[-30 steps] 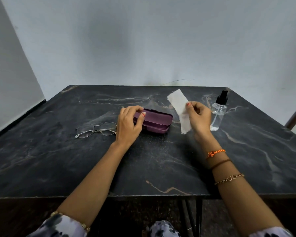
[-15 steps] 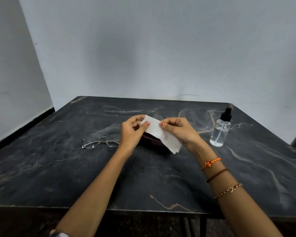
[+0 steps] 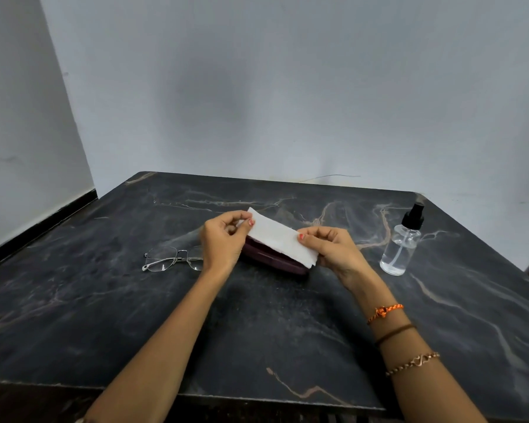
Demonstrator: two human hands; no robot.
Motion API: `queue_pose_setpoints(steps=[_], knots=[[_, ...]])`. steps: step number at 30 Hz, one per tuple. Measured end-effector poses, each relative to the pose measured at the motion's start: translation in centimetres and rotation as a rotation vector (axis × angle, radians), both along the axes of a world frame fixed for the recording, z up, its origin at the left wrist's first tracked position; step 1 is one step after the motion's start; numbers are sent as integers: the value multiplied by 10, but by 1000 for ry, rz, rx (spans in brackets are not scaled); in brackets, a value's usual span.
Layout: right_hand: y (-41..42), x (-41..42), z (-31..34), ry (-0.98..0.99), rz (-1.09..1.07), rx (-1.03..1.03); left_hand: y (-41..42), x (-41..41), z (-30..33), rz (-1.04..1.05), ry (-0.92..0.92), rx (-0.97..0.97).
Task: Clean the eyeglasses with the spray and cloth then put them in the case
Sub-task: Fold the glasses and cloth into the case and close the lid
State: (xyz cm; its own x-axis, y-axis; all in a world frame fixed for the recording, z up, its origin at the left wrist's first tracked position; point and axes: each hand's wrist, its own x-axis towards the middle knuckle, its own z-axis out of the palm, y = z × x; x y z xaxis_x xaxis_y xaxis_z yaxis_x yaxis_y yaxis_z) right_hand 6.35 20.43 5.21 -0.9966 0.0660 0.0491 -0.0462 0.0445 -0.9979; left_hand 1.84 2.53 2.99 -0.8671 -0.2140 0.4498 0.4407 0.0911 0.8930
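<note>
Dark marbled table (image 3: 104,315), grey wall | I see left hand (image 3: 223,242) and right hand (image 3: 333,248) each pinching white rectangular cloth (image 3: 280,239), now stretched wider over maroon case (image 3: 275,264) | wire-rimmed eyeglasses (image 3: 171,259) left, clear spray bottle (image 3: 402,245) right, near edge open.

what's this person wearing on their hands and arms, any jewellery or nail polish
Both forearms are bare. The right wrist carries three bands: an orange braided thread bracelet with a knot, a thin dark brown band, and a gold-toned chain bracelet. The thumbnails of the left hand and right hand wear reddish-orange polish. No rings are visible.
</note>
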Motion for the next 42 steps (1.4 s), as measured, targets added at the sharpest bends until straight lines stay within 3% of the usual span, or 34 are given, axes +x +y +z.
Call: queue_pose_setpoints(steps=[9, 12, 16, 21, 42], knots=[[8, -9, -6, -22, -108, -185, 6, -19, 15, 106, -75, -237], [5, -10, -12, -1, -150, -53, -3, -20, 12, 94, -148, -283], [-2, -12, -18, 82, -224, 296, -10, -21, 12, 98, -181, -329], [3, -12, -19, 128, -232, 541, -8, -18, 13, 118, -213, -585], [10, -6, -18, 135, -254, 917, -1, -1, 20, -4, -368, -839]])
